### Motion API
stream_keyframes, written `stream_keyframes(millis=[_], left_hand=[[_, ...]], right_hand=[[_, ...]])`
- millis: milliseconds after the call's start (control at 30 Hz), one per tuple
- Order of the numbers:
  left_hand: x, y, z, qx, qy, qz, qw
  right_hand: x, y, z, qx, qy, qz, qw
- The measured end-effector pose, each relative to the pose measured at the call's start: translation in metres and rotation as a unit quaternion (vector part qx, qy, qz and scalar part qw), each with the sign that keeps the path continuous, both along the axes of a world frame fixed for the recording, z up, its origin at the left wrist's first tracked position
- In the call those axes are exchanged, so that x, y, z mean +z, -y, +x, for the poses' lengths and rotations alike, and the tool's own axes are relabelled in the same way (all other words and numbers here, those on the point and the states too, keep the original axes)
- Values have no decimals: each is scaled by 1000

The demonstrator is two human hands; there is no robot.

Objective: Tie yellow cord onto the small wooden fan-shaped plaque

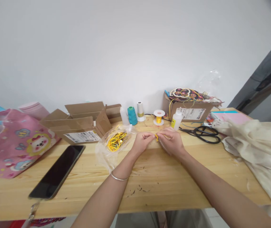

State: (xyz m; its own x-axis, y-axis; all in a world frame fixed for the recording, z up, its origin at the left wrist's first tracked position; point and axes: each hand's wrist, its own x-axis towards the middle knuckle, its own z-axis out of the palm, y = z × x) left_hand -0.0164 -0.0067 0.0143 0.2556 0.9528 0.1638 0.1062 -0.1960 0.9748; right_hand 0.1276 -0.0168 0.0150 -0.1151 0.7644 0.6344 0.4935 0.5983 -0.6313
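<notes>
In the head view, your left hand (141, 142) and right hand (174, 143) meet over the middle of the desk (173, 177), the fingers of both pinched on a small bunched piece of yellow cord (157, 137). It looks partly worked, with strands trailing under your right palm; how much is done or left, you can't tell. More yellow cord (116, 141) lies loosely coiled at left, and the scissors (204, 134) rest unheld at right.

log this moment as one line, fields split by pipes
left hand: pinching yellow cord | right hand: pinching same cord | near right hand: white bottle, black scissors | near left hand: plastic bag
</notes>
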Motion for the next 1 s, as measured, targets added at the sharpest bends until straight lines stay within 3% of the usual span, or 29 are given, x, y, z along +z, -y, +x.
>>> stream_keyframes(millis=[133,300,1000], left_hand=[[2,1,1,17,0,-11,1000],[3,1,1,36,39,-30,998],[3,2,1,24,48,-74,996]], right_hand=[[0,1,1,-1,5,20,1000],[1,-1,2,-17,-24,-10,1000],[4,-3,3,-29,-59,-45,997]])
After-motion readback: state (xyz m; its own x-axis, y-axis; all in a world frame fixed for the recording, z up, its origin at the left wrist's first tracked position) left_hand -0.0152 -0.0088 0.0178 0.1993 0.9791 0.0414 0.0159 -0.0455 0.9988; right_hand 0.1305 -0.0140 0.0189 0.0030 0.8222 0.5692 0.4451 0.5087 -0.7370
